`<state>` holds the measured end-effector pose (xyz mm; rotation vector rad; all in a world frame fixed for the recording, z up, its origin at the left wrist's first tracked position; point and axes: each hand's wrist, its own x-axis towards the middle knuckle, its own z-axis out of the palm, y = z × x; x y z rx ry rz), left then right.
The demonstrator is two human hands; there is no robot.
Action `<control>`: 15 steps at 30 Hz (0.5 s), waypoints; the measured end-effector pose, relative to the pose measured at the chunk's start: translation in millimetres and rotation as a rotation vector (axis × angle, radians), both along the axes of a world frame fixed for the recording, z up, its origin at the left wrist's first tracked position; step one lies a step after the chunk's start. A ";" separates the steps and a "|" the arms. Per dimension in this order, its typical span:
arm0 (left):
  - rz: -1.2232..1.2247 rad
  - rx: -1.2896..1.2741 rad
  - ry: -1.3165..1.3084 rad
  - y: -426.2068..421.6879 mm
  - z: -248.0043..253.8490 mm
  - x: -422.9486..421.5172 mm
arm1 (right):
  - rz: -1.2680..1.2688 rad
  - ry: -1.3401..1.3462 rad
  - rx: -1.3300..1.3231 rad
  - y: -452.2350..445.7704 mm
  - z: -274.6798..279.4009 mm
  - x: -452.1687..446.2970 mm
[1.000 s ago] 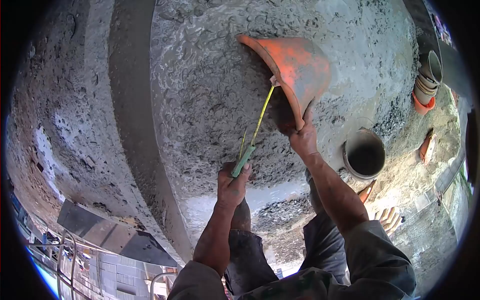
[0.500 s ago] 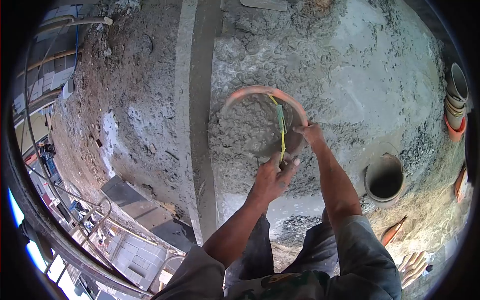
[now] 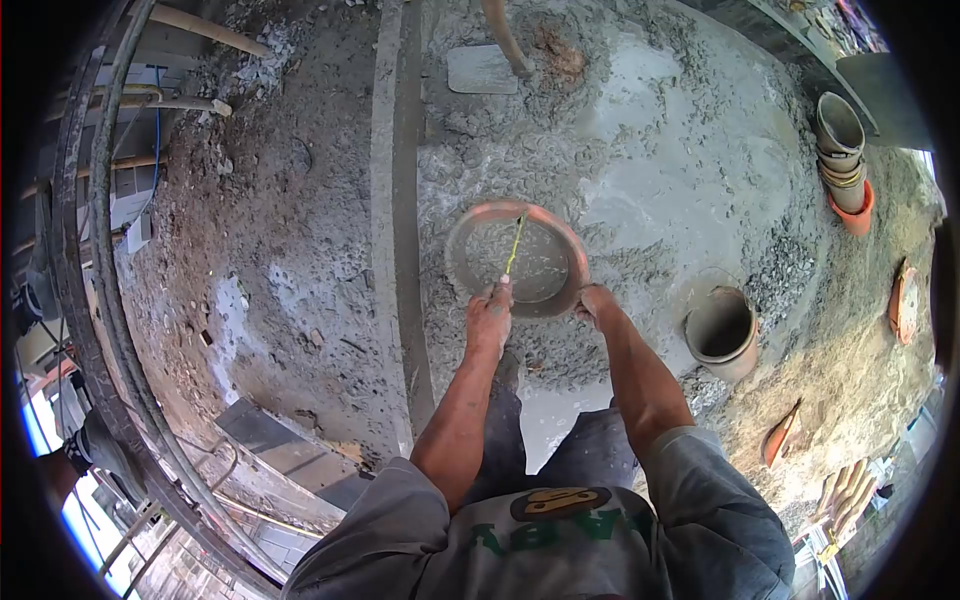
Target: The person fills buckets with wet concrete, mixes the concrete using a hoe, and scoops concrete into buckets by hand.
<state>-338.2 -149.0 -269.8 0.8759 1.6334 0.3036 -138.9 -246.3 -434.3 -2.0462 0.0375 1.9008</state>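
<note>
An orange basin (image 3: 580, 262), smeared grey, sits upright on the wet concrete floor, its bottom coated with grey mix. A thin yellow strap (image 3: 515, 247) runs from its far rim toward me. My left hand (image 3: 489, 317) is closed on the strap's near end, over the basin's near edge. At the basin's right near rim, my right hand (image 3: 594, 303) is closed round the edge. The green piece on the strap cannot be made out now.
A bucket (image 3: 722, 330) stands to the right. Stacked buckets (image 3: 843, 155) are farther right. A shovel (image 3: 483, 70) lies at the top. A long raised strip (image 3: 398, 200) runs along the left, with metal bars (image 3: 112, 230) beyond. At far left a person's foot (image 3: 105, 455) shows.
The basin went from tipped on its side to upright, and the view has shifted. My left hand has moved from the green piece to the strap. My right hand still grips the rim.
</note>
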 end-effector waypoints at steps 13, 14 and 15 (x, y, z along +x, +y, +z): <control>0.079 0.516 -0.462 62.9 454.2 -115.5 | 0.176 0.077 0.680 74.7 514.4 -63.0; 0.108 0.575 -0.483 64.2 488.4 -125.0 | 0.166 0.095 0.758 81.7 547.2 -72.1; 0.111 0.664 -0.507 68.5 512.2 -136.0 | 0.153 0.112 0.830 87.3 575.3 -80.7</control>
